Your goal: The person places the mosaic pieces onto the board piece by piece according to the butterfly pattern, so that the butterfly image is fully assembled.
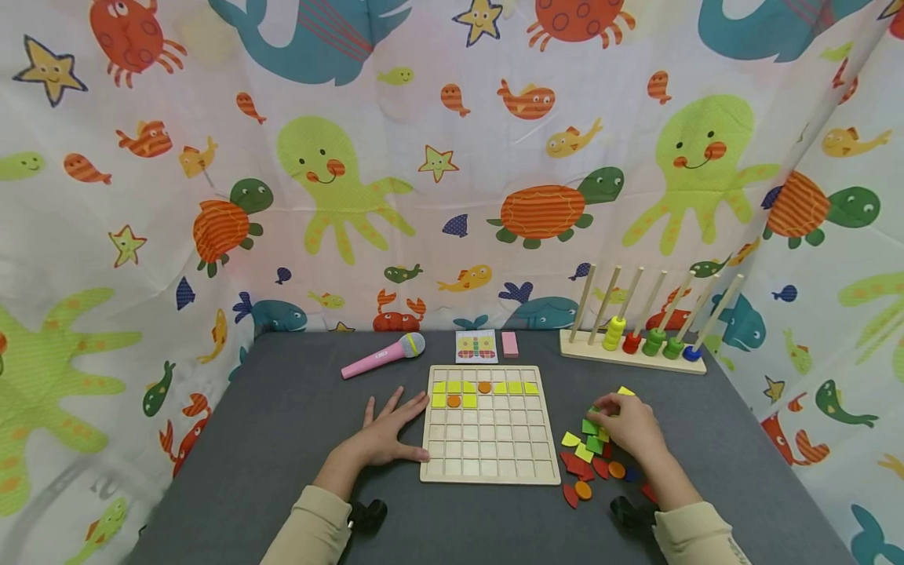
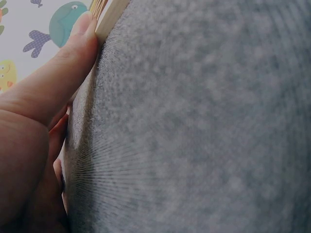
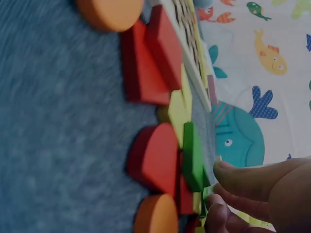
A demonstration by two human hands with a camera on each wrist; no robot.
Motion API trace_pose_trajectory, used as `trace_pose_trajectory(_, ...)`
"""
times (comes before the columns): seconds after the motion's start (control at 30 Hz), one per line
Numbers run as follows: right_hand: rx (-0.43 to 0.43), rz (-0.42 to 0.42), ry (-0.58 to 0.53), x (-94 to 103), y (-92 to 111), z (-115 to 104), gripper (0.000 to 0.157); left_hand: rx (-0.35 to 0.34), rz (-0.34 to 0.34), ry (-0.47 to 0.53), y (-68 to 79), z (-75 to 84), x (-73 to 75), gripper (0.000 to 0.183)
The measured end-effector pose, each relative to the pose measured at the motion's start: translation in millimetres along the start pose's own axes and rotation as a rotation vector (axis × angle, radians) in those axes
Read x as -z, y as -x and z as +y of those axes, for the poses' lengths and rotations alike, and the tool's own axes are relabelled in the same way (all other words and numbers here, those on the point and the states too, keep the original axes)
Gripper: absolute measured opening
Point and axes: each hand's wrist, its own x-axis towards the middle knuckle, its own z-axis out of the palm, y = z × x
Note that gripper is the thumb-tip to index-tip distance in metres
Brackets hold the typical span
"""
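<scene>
My left hand (image 1: 384, 433) lies with its fingers spread at the left side of a wooden grid board (image 1: 491, 471), its thumb (image 2: 90, 36) against the edge. Yellow pieces (image 1: 469, 401) and two orange discs (image 1: 484, 387) fill part of the board's upper rows. Over a loose pile to the right of the board, my right hand (image 1: 628, 424) has its fingers curled. Between thumb and fingers it pinches a small green piece (image 3: 208, 191), largely hidden by the fingertips. Another green block (image 3: 192, 158), red pieces (image 3: 154, 158) and an orange disc (image 3: 158, 213) lie close by.
Behind the board are a pink toy microphone (image 1: 381, 356), a pattern card (image 1: 476, 347) and a pink block (image 1: 509, 344). A peg stand (image 1: 632, 357) with coloured rings stands at the back right. Printed sea-animal cloth (image 1: 424, 235) hangs behind the dark table (image 1: 297, 424).
</scene>
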Motion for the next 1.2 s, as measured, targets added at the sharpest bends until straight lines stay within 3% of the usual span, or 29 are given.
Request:
trace_pose_trajectory(0.33, -0.058, 0.027, 0.047, -1.7, -4.4, 8.5, 0.037, -0.002, 0.013, -0.013, -0.2, 0.2, 0.8, 0.108)
trace_pose_trajectory(0.57, -0.121, 0.010, 0.050, 0.1, -6.8, 6.1, 0.030, 0.003, 0.014, -0.011, -2.0, -1.1, -0.9, 0.109)
trace_pose_trajectory(0.9, -0.066, -0.010, -0.044, 1.6, -16.7, -15.5, 0.028, 0.009, 0.014, -0.019, -2.2, -4.0, -1.8, 0.110)
trace_pose_trajectory(1.2, 0.072, 0.001, -0.115, -15.0, -27.2, -49.9, 0.025, -0.001, 0.013, -0.012, -0.1, -1.8, 0.1, 0.110)
